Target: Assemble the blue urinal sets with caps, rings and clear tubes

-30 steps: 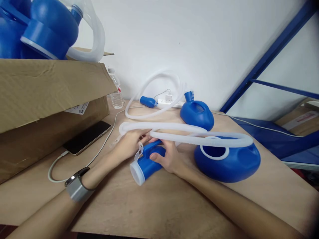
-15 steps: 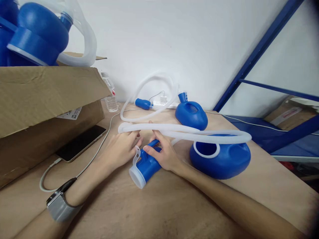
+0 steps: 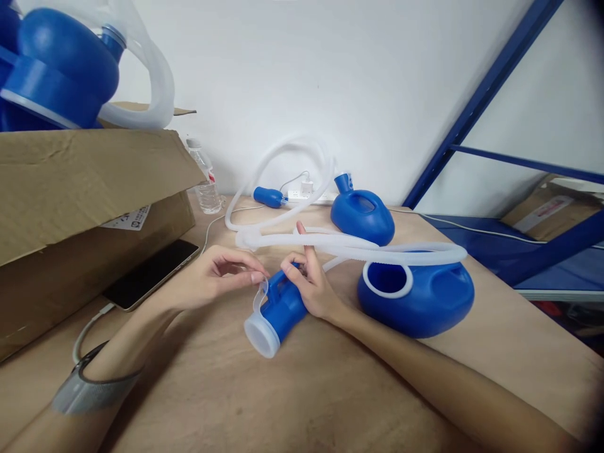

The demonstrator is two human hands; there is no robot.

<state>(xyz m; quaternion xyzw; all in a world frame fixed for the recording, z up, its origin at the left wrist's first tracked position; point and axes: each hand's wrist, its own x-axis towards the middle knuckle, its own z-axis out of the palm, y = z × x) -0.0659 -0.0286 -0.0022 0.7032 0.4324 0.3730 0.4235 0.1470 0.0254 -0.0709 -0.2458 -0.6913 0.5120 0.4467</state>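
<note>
My right hand (image 3: 317, 286) is closed around a blue handled urinal funnel (image 3: 289, 314) lying slanted over the table, its index finger raised by the hose. A translucent cap (image 3: 262, 336) covers the funnel's near end. From that cap rises a holed strap (image 3: 258, 302), whose upper end my left hand (image 3: 219, 277) pinches between thumb and fingertips, beside the funnel's handle. Behind both hands, a white corrugated hose (image 3: 349, 241) runs across to a big blue urinal bottle (image 3: 429, 308). This bottle lies to the right with its round, white-rimmed mouth uncovered.
A cardboard box (image 3: 94, 189) with blue bottles (image 3: 66, 56) on top stands left. Near it are a phone (image 3: 153, 274) on a cable and a water bottle (image 3: 205, 179). Behind sit another blue bottle (image 3: 361, 217) and a power strip (image 3: 302, 196). Blue shelving (image 3: 476, 119) rises right.
My left hand has drawn back leftward from the hose end and now pinches the cap strap. The near hose end has shifted right. My right hand still holds the funnel, index finger now upright.
</note>
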